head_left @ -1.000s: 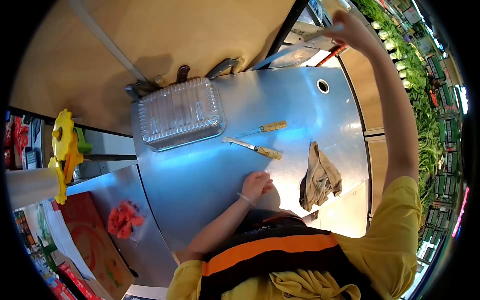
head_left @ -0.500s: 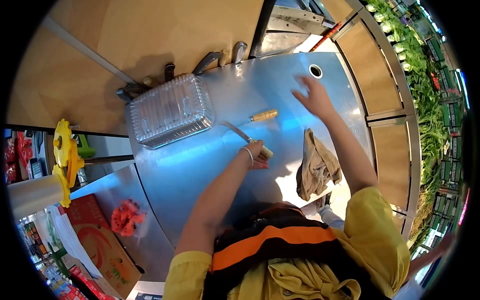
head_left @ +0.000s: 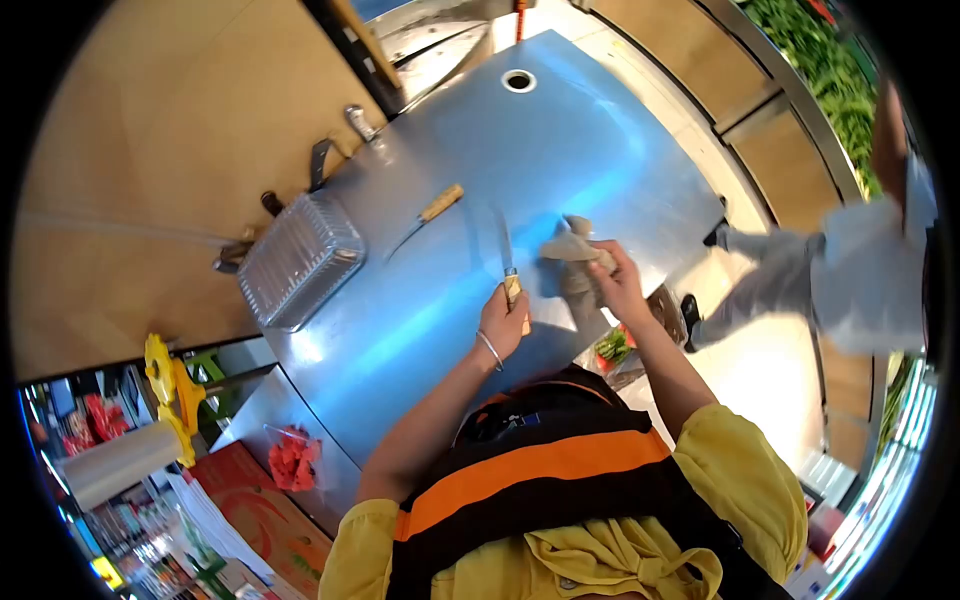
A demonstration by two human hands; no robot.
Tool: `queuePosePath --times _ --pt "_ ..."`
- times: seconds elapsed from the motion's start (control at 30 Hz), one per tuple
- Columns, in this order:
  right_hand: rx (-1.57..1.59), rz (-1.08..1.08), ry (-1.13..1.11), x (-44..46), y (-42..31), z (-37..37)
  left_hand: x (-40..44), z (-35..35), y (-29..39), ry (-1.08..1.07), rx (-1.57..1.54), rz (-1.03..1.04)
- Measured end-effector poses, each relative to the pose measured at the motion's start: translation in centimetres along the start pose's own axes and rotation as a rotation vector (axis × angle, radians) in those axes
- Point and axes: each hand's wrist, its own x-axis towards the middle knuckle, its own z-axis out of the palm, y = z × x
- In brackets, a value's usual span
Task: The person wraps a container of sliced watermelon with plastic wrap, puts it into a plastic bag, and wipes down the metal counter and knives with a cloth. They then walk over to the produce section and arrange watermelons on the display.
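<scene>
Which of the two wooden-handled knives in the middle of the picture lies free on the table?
The free knife is the one nearer the clear plastic container, untouched by any hand. The other knife is gripped by the left hand.

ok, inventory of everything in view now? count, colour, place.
held knife: 1, grey blade, pale wooden handle, left hand
second knife: 1, same colours, lying on table
cloth: 1, grey-brown, right hand
table: 1, silver metal, centre
clear plastic container: one or a stack, table's left
tool handles: several, dark and silver, along panel
panel: 1, tan, upper left
film roll: 1, whitish, yellow holder, lower left
bagged items: uncountable, red, lower left
leafy greens: many, green, upper right
bystander: 1, grey clothes, right
shelf goods: many, mixed, lower left, blurred
left hand: 1, white wristband
right hand: 1, gripping cloth
</scene>
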Motion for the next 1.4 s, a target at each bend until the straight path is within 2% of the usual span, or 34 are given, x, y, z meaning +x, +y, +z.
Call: queuePosePath --times 0.03,0.07,0.13,0.17,0.2,0.47,0.5,0.57,0.6,0.63,0.7,0.73,0.77,0.8,0.83,0.87,0.9,0.93,0.97,1.03,1.1,1.17,1.23,1.3,1.37,1.4 --pt "0.133 0.067 -0.031 -1.0 -1.8 1.2 -0.4 1.1 0.6 -0.037 0.030 0.037" --pt "0.151 0.022 -0.061 -1.6 -1.5 2.1 -0.8 2.4 1.1 0.006 0.169 0.158" --pt "0.167 -0.028 -0.074 -1.9 -0.5 2.9 -1.1 3.6 1.5 0.006 0.265 0.260" --pt "0.065 -0.192 -0.040 -1.9 -0.2 3.0 -1.4 3.9 1.6 0.034 0.346 0.349" --pt "-0.038 -0.354 -0.008 -1.8 0.2 2.8 -1.7 3.7 1.6 -0.019 0.429 0.326" --pt "-0.270 -0.334 0.048 -0.7 -0.3 0.6 -2.7 1.5 4.1 -0.300 0.651 0.181" --pt "-0.284 -0.321 0.146 0.3 0.6 0.2 -2.9 1.3 4.5 -0.302 0.654 0.179" --pt "-0.295 -0.272 0.327 2.9 3.2 -1.2 -3.5 0.9 5.1 -0.494 0.256 -0.139" --pt "-0.294 -0.237 0.407 4.4 4.9 -2.3 -3.6 0.7 4.8 -0.491 0.253 -0.141" --pt "-0.276 -0.162 0.459 5.7 5.8 -3.8 -3.8 0.4 4.2 -0.410 0.177 -0.106" --pt "0.031 -0.074 0.493 6.5 4.9 -5.9 -3.7 -0.3 3.9 -0.322 0.099 -0.068" --pt "0.175 -0.087 0.447 6.7 4.9 -6.8 -3.6 -0.9 3.9 -0.137 0.412 0.175" --pt "0.340 0.011 0.408 6.0 2.7 -7.0 -3.6 -1.5 3.8 0.060 0.720 0.408" --pt "0.480 0.029 0.324 5.6 1.2 -7.3 -3.5 -2.0 4.4 0.125 0.858 0.320" --pt "0.619 0.053 0.241 5.2 -0.2 -7.4 -3.3 -2.6 5.0 0.134 0.851 0.307" --pt "0.614 0.063 0.229 4.7 -1.8 -6.9 -2.9 -3.3 5.6 0.152 1.038 0.412" --pt "0.268 -0.006 0.035 4.1 -3.6 -5.9 -2.4 -3.7 6.0 0.165 1.225 0.520" --pt "-0.078 -0.077 -0.156 3.4 -5.8 -4.8 -2.0 -3.9 6.2 0.170 1.252 0.571" --pt "-0.314 0.153 -0.352 2.8 -8.8 -3.1 -1.6 -3.9 6.3 0.169 1.248 0.564" --pt "-0.691 -0.468 -0.480 2.5 -6.8 0.6 -0.9 -3.8 6.6 0.185 1.197 0.599" --pt "-1.082 -0.690 -0.492 2.1 -5.1 2.4 -0.7 -4.3 6.1 0.209 1.169 0.561" --pt "-1.100 -0.672 -0.496 2.1 -4.2 1.7 -0.8 -5.2 5.3 0.235 1.140 0.513" --pt "-1.124 -0.659 -0.508 1.9 -4.3 0.6 -1.7 -5.7 4.2 0.156 1.140 0.478" --pt "-1.138 -0.260 -0.594 1.4 -5.4 -0.6 -2.6 -5.9 2.9 0.151 1.164 0.449" --pt "-1.056 -0.064 -0.644 2.3 -4.4 -3.3 -2.1 -6.2 1.2 0.150 1.189 0.422" --pt "-0.905 0.040 -0.535 2.5 -4.4 -4.8 -1.5 -6.7 -0.3 0.150 1.099 0.334"
